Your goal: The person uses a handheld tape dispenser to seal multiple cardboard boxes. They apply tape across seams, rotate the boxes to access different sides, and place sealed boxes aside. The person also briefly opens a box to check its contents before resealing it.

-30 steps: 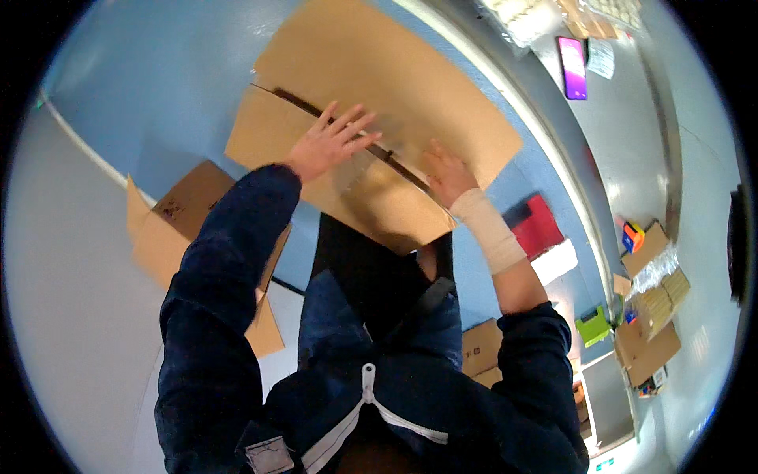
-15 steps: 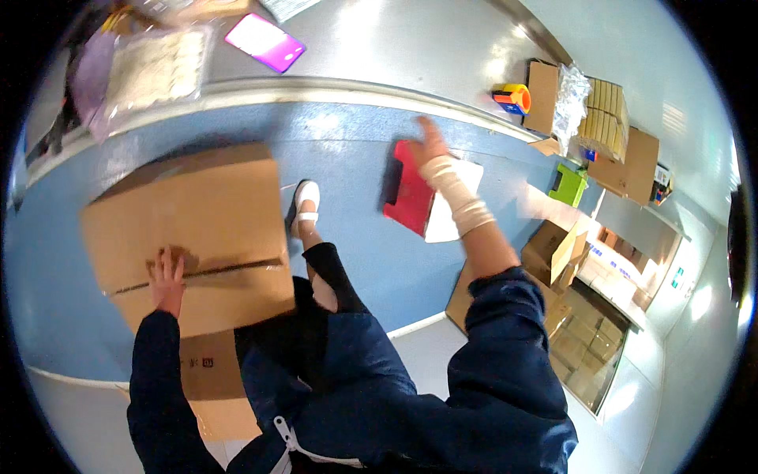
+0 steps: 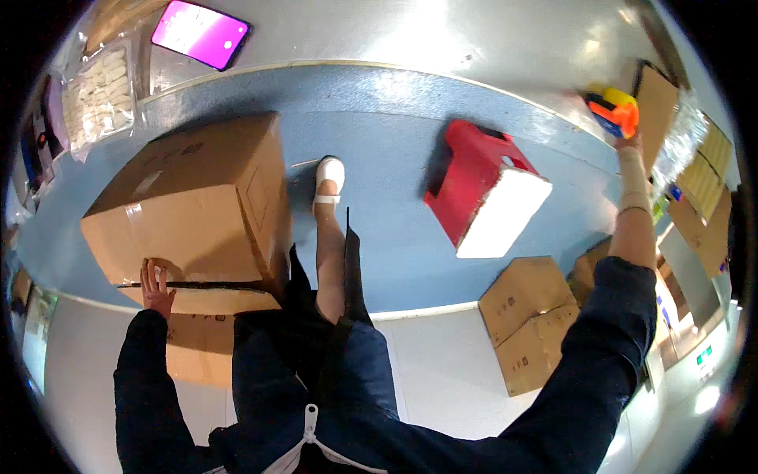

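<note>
My left hand (image 3: 158, 291) lies with its fingers stretched out on the near side of a large brown cardboard box (image 3: 181, 225), across the dark gap beside a flap. The box stands on the blue surface at the left. My right arm reaches far out to the right, with a beige wrap around the wrist. My right hand (image 3: 629, 145) meets an orange, yellow and dark blue tape dispenser (image 3: 612, 110) on the metal table. Its fingers are hidden against the dispenser, so their grip does not show.
A red and white box-shaped thing (image 3: 485, 189) stands right of my white shoe (image 3: 330, 175). On the metal table (image 3: 355, 35) lie a lit phone (image 3: 201, 34) and a clear bag of pale pieces (image 3: 100, 99). Folded cardboard boxes (image 3: 530, 320) sit at the lower right.
My right hand has moved right, from above the red and white thing to the tape dispenser. The view has turned and shifted. My left hand stays on the cardboard box.
</note>
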{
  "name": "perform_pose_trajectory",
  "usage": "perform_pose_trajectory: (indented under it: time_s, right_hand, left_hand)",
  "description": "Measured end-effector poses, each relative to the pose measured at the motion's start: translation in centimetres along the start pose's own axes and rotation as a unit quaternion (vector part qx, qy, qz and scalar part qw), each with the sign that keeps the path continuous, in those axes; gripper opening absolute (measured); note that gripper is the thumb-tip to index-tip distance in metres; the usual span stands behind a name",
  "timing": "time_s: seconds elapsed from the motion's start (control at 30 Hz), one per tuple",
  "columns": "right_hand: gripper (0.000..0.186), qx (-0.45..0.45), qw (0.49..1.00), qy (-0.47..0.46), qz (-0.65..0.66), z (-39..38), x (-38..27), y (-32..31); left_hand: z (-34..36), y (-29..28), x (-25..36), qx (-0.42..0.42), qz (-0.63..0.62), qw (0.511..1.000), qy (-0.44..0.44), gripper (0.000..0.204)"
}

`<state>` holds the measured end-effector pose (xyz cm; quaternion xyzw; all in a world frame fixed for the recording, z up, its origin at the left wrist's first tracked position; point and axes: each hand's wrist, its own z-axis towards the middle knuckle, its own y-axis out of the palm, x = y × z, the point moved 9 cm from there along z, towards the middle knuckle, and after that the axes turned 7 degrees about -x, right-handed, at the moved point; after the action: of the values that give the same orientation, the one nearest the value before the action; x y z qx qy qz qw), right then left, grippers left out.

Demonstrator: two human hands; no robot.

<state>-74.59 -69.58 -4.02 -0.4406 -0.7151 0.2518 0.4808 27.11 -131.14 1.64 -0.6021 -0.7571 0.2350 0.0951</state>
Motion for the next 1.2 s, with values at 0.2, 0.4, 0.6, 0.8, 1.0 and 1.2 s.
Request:
perform_pose_trajectory:
  time_s: [0.2,0.4,0.6,0.8,1.0,1.2]
  right_hand:
    - [0.047,-0.024,0.995,-0.074,0.063,2.3,-1.0,-0.4]
    - [0.050,-0.054,0.905,-0.245,0.343,-6.5,-5.9,-3.6]
    - [0.037,-0.185,0.779,-0.343,0.492,-34.0,-20.2,-5.7]
    - [0.037,-0.422,0.592,-0.317,0.610,-58.6,-37.0,-6.0]
    - [0.034,-0.556,0.496,-0.305,0.592,-77.5,-50.4,0.6]
    - [0.033,-0.440,0.590,-0.386,0.556,-80.1,-54.0,2.8]
  left_hand:
    - [0.4,0.7,0.8,0.001,-0.056,0.998,-0.029,0.075]
    - [0.5,1.4,0.6,0.062,-0.011,0.998,0.004,0.065]
    - [-1.0,-0.5,0.4,0.134,-0.096,0.984,0.064,0.068]
    - [-1.7,0.3,-0.9,0.145,-0.152,0.971,0.117,0.067]
    - [-3.1,0.4,-4.8,0.220,-0.206,0.942,0.148,0.072]
    - [-5.0,6.8,-15.0,0.348,-0.313,0.880,-0.085,0.072]
